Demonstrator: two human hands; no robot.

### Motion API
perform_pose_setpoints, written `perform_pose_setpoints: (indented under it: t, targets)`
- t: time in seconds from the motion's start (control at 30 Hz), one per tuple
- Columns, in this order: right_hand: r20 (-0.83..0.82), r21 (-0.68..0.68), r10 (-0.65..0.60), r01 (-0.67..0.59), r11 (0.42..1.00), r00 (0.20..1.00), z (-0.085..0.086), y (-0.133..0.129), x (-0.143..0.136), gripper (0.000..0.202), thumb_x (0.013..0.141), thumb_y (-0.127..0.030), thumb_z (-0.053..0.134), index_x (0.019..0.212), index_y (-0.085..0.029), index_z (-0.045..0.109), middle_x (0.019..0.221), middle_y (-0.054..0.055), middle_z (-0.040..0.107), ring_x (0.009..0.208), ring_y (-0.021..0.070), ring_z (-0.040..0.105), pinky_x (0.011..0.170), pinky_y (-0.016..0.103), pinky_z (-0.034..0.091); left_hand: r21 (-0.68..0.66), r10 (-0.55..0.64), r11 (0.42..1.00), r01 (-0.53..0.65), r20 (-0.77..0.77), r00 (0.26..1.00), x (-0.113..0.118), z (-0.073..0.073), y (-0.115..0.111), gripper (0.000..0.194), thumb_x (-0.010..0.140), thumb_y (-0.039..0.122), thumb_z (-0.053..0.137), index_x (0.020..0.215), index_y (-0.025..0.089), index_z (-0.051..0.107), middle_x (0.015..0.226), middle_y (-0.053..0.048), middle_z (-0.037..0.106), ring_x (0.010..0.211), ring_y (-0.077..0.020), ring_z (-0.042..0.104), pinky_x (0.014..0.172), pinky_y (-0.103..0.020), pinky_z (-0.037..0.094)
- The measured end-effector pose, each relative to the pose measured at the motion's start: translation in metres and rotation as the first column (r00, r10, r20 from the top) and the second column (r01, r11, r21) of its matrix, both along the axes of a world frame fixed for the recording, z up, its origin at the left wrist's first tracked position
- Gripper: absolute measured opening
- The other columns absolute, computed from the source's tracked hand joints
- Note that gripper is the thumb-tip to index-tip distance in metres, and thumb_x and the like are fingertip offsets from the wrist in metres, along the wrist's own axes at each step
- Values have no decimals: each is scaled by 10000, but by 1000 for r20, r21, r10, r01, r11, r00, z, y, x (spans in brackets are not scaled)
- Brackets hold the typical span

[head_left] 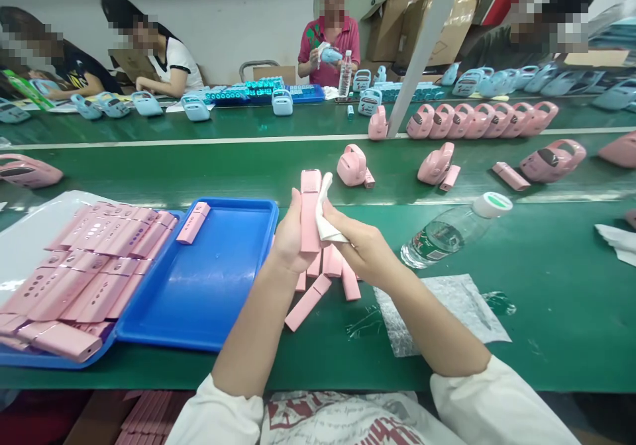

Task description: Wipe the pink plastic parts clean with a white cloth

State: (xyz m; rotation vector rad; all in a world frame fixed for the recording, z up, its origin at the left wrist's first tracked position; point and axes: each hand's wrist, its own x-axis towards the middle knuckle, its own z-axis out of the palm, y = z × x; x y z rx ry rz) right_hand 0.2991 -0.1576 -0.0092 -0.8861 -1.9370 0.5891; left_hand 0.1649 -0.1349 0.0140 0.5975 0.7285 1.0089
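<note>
My left hand [287, 236] is closed around a pink rectangular handset [311, 223], held upright over the green table. A folded white cloth [325, 225] is pinched in my right hand [365, 241] and touches the handset's right side. Below my hands lie several loose pink handsets [308, 302], some partly hidden by my hands. To the left is a blue tray [199, 286] with one pink handset [193, 223] near its upper left corner. Beside it, many handsets [94, 233] are stacked in layers on another tray.
A clear plastic bottle [447, 233] lies tilted on the right, near a white foam sheet [452, 312]. Beyond, pink handled units [352, 165] stand along a green belt [248, 173]. Blue units [282, 102] line the far bench, where several people sit.
</note>
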Motion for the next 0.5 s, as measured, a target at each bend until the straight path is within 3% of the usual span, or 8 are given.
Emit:
perform_pose_setpoints:
  t: [0.13,0.2,0.23,0.3,0.37,0.4,0.43,0.5]
  targets:
    - [-272,-307,-60,-28,951,961,3,14,23,295,854,-433,553,956,-211,717,833,19,715,791,186,681,797,359,560,146,-42,986,74,-207,977,-14,2,-3,418,890,543,441,841,146,562,560,13,504,400,-80,432,376,-194,331]
    - [-569,-382,-271,41,923,776,7,27,38,261,818,-447,605,812,-203,696,763,1,696,709,153,661,705,310,570,304,96,952,38,-412,906,-16,-3,-3,306,913,423,442,1030,159,544,714,-9,581,508,-100,516,475,-214,422]
    - [-692,-407,-364,79,910,623,10,33,44,220,823,-408,606,798,-201,678,780,-5,693,727,140,658,708,292,570,390,202,920,31,-544,815,-15,-7,-3,288,923,361,428,1113,163,517,827,-32,609,622,-119,572,573,-233,470]
    - [-827,-447,-458,112,887,326,18,41,53,136,861,-280,555,826,-191,653,857,-5,686,813,112,653,775,262,562,465,356,872,156,-819,450,-14,-21,-2,314,936,270,388,1212,149,474,1054,-98,595,906,-176,605,788,-287,483]
    - [-868,-459,-469,93,883,165,26,42,57,164,884,-178,482,835,-172,638,905,3,672,869,90,643,828,234,548,370,375,874,315,-926,47,-11,-38,-3,342,937,218,360,1246,113,462,1168,-165,541,1075,-249,561,884,-353,452]
    - [-874,-461,-468,83,883,131,29,41,57,188,888,-151,458,824,-168,634,906,3,667,873,83,641,832,223,546,301,349,885,356,-934,-79,-10,-46,-5,348,932,198,357,1246,94,465,1175,-191,529,1094,-280,553,884,-380,450]
    - [-874,-464,-471,78,882,121,31,39,56,205,887,-136,445,810,-173,631,899,-2,664,870,79,641,825,216,549,248,320,894,374,-937,-143,-9,-53,-8,350,922,182,369,1238,77,473,1164,-208,528,1091,-302,556,874,-397,453]
    - [-862,-479,-485,78,874,143,31,35,54,217,878,-131,448,793,-205,634,896,-18,669,890,83,644,804,218,561,206,281,898,388,-948,-147,-10,-62,-14,339,890,174,438,1205,67,502,1123,-209,552,1068,-317,570,860,-403,456]
